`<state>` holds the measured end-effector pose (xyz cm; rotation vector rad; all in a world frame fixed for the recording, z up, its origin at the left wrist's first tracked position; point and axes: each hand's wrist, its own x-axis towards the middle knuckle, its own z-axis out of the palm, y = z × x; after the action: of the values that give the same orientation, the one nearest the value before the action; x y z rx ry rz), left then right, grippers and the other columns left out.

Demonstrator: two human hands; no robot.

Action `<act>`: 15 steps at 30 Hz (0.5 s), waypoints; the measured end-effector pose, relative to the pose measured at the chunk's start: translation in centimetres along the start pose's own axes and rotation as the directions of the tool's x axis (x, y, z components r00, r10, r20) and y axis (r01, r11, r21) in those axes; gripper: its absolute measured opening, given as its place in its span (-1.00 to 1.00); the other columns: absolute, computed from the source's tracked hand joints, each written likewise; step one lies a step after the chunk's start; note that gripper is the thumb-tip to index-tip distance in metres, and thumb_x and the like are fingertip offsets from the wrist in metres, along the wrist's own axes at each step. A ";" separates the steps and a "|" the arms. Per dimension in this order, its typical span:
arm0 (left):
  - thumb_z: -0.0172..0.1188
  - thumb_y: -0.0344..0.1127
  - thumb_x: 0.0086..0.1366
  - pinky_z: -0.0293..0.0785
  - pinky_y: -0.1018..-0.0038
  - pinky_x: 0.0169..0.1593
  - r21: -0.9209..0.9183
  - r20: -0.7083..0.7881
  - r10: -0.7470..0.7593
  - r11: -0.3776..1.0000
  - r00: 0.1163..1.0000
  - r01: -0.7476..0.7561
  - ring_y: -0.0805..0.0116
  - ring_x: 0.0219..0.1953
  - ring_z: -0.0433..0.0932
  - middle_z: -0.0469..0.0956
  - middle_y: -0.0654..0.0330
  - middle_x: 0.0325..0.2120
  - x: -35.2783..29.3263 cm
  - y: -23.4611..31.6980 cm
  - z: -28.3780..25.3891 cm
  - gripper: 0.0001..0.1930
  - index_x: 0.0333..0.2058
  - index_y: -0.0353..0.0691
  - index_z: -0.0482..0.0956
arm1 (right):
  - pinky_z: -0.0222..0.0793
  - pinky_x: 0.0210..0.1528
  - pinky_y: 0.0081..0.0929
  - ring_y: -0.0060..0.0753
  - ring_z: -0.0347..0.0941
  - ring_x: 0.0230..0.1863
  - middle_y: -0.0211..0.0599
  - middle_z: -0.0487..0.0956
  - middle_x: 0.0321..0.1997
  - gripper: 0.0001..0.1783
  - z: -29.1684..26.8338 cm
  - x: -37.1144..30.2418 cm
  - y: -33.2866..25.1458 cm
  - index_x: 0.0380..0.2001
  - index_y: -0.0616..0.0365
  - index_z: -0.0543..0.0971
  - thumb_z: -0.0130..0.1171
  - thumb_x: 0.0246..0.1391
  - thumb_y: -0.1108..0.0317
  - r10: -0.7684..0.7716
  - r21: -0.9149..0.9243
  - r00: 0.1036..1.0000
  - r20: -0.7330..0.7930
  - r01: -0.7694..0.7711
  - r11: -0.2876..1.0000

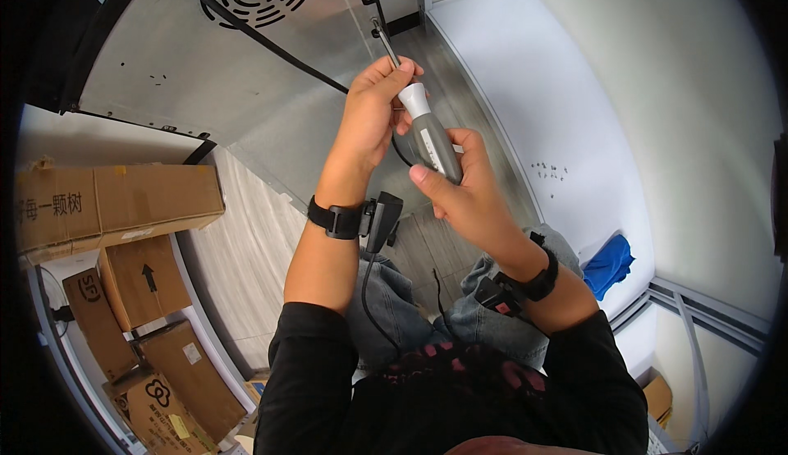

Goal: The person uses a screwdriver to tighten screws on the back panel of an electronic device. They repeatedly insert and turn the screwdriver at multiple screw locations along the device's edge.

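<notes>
A screwdriver (435,145) with a grey handle and a white collar slants up and away from me. My right hand (474,196) is wrapped round its handle. Farther up, my left hand (375,104) pinches the metal shaft just beyond the collar. The shaft's tip meets the right edge of a large silver metal panel (246,86), close to a small black fitting. Whether the tip sits in a screw is too small to tell. A black cable (275,47) runs across the panel and passes behind my left hand.
On the right, a white surface (525,69) bears a scatter of small screws (548,169) and a crumpled blue cloth (608,266). Cardboard boxes (160,196) are stacked on the left. Straps with black devices circle both wrists, and a cord (367,299) hangs from the left one.
</notes>
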<state>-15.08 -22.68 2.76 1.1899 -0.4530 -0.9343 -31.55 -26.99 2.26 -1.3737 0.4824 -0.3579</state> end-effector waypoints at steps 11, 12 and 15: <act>-0.16 -0.22 0.34 0.26 0.67 -0.63 -0.090 -0.009 0.053 0.995 0.999 -0.053 0.57 -0.58 0.38 0.49 0.22 -0.47 0.1 0.1 0.0 -0.70 -0.18 -0.31 0.47 | 0.07 -0.70 -0.60 -0.56 0.19 -0.73 -0.38 0.36 -0.67 -0.41 -1.3 0.5 -1.5 -0.14 0.28 0.42 -0.39 0.24 -0.04 0.212 0.452 0.914 0.345 -0.360 0.816; -0.16 -0.23 0.34 0.27 0.66 -0.63 -0.098 0.005 0.051 0.994 0.999 -0.050 0.56 -0.58 0.38 0.49 0.22 -0.47 0.1 0.0 -0.1 -0.70 -0.16 -0.31 0.46 | 0.06 -0.70 -0.59 -0.54 0.18 -0.73 -0.37 0.34 -0.69 -0.40 -1.3 0.5 -1.6 -0.17 0.28 0.43 -0.42 0.24 -0.04 0.234 0.454 0.911 0.338 -0.376 0.808; -0.17 -0.25 0.34 0.28 0.66 -0.63 -0.106 0.006 0.068 0.992 0.998 -0.067 0.57 -0.58 0.39 0.48 0.22 -0.48 0.3 -0.1 0.0 -0.70 -0.14 -0.32 0.44 | 0.04 -0.72 -0.59 -0.53 0.17 -0.75 -0.35 0.35 -0.70 -0.41 -1.5 0.6 -1.3 -0.22 0.28 0.43 -0.44 0.23 -0.02 0.234 0.477 0.913 0.334 -0.378 0.793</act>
<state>-14.97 -22.92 2.66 1.0685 -0.4433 -0.8951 -31.77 -28.74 3.26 -0.7582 0.3439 -0.0262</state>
